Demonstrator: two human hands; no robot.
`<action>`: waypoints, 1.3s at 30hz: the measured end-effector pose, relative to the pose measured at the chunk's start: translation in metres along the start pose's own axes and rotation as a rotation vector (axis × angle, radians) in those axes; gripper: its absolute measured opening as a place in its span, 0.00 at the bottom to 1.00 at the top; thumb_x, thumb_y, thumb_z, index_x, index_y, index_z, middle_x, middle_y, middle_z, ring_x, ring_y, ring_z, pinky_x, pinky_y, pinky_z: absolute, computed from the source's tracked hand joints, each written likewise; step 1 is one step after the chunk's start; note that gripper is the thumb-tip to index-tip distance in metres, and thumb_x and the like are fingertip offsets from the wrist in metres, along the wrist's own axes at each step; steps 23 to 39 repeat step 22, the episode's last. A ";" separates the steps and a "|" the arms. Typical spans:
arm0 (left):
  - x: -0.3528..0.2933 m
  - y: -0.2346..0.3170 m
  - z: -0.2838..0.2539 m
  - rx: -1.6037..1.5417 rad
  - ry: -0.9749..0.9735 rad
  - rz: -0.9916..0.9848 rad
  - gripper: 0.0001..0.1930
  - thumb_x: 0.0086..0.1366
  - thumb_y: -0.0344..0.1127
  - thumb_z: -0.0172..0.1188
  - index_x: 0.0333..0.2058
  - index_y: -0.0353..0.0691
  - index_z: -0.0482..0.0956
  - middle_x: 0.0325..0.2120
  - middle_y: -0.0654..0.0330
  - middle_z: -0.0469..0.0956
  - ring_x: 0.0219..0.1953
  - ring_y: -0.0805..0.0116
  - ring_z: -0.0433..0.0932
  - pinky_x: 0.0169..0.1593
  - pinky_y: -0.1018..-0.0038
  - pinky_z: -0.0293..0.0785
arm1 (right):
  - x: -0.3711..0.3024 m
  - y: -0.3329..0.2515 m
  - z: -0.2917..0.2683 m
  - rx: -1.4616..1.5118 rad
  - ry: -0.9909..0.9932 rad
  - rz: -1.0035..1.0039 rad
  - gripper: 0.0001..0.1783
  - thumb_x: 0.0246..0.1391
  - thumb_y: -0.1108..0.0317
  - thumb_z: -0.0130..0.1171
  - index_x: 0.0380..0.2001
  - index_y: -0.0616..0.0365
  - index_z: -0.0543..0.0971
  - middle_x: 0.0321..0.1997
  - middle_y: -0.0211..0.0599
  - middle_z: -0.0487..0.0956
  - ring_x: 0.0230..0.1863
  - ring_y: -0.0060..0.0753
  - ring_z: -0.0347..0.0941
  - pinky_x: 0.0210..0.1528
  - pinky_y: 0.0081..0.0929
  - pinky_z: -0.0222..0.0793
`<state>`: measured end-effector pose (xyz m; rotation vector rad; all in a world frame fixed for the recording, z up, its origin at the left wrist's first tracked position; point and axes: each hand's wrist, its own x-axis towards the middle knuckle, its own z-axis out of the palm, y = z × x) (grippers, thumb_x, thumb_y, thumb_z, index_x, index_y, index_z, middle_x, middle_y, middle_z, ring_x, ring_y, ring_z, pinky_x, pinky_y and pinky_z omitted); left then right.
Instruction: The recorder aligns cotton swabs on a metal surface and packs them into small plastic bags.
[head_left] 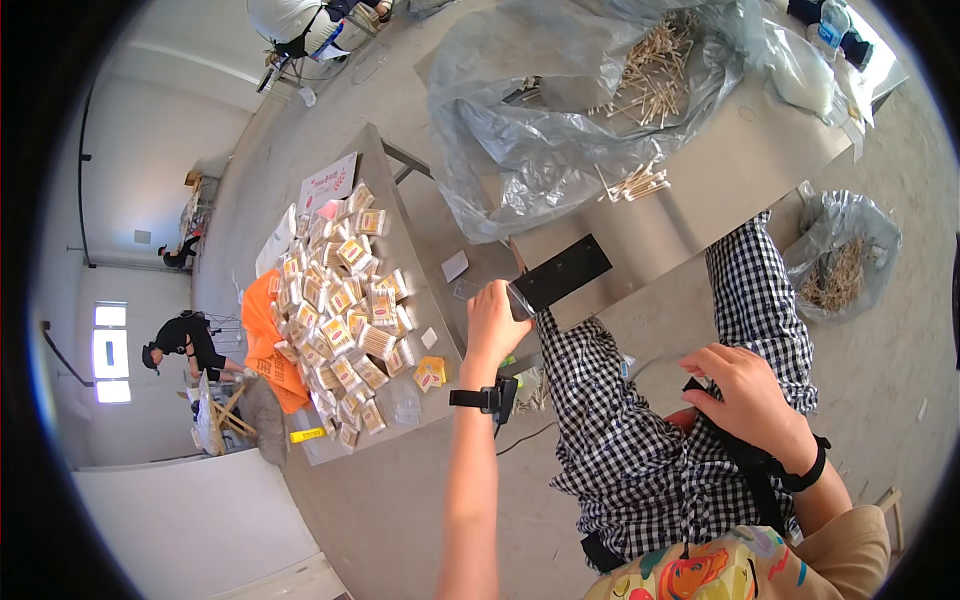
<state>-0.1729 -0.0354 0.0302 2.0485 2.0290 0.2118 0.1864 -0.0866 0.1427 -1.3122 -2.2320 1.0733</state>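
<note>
My left hand point(492, 328) is closed at the near-left end of a flat black plate point(572, 270), which sticks out from the edge of the metal table point(740, 160). A small glossy, see-through piece shows by its fingertips, too small to name. Over my lap, my right hand point(742, 392) has its fingers curled, with a bit of something black between thumb and fingers; its kind is hidden. A small pile of cotton swabs point(636, 184) lies on the metal table beyond the plate. More loose swabs point(655, 75) fill a large clear plastic bag point(520, 150) there.
On the left table point(400, 230) are heaped packets of cotton swabs point(345, 310), yellow cards point(430, 373) and an orange cloth point(265, 330). A swab-filled bag point(840, 265) stands on the floor at right. Another person point(190, 343) bends over at far left.
</note>
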 end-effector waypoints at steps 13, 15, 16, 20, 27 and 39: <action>0.027 0.041 -0.025 0.139 -0.104 0.165 0.41 0.40 0.35 0.71 0.57 0.36 0.67 0.40 0.56 0.72 0.47 0.55 0.72 0.52 0.63 0.66 | 0.000 0.002 -0.003 0.013 0.001 -0.079 0.20 0.40 0.69 0.67 0.40 0.58 0.77 0.34 0.40 0.78 0.36 0.44 0.76 0.42 0.35 0.72; 0.029 0.042 -0.023 0.140 -0.058 0.218 0.42 0.40 0.33 0.69 0.58 0.36 0.66 0.39 0.55 0.71 0.48 0.55 0.71 0.52 0.63 0.67 | 0.002 0.004 -0.004 0.032 -0.004 -0.078 0.20 0.41 0.69 0.67 0.41 0.58 0.76 0.35 0.40 0.78 0.36 0.44 0.76 0.42 0.36 0.72; 0.031 0.043 -0.022 0.140 -0.065 0.225 0.42 0.40 0.33 0.69 0.58 0.36 0.66 0.39 0.55 0.71 0.48 0.55 0.71 0.52 0.63 0.67 | 0.003 0.005 -0.004 0.048 -0.012 -0.081 0.20 0.41 0.69 0.67 0.41 0.58 0.76 0.35 0.40 0.78 0.36 0.44 0.76 0.42 0.37 0.72; 0.037 0.049 -0.020 0.066 -0.157 0.203 0.42 0.40 0.30 0.68 0.59 0.35 0.65 0.42 0.52 0.70 0.50 0.53 0.71 0.57 0.61 0.65 | 0.020 0.009 -0.013 0.095 -0.029 -0.079 0.20 0.42 0.69 0.66 0.41 0.58 0.76 0.35 0.41 0.78 0.37 0.44 0.76 0.42 0.37 0.72; 0.039 0.044 -0.019 0.013 -0.211 0.197 0.47 0.41 0.30 0.66 0.64 0.39 0.59 0.46 0.51 0.69 0.53 0.52 0.69 0.62 0.61 0.62 | 0.034 0.010 -0.021 0.090 -0.045 -0.099 0.18 0.45 0.69 0.64 0.42 0.57 0.76 0.35 0.42 0.78 0.37 0.45 0.76 0.42 0.37 0.72; 0.039 0.044 -0.019 0.013 -0.211 0.197 0.47 0.41 0.30 0.66 0.64 0.39 0.59 0.46 0.51 0.69 0.53 0.52 0.69 0.62 0.61 0.62 | 0.034 0.010 -0.021 0.090 -0.045 -0.099 0.18 0.45 0.69 0.64 0.42 0.57 0.76 0.35 0.42 0.78 0.37 0.45 0.76 0.42 0.37 0.72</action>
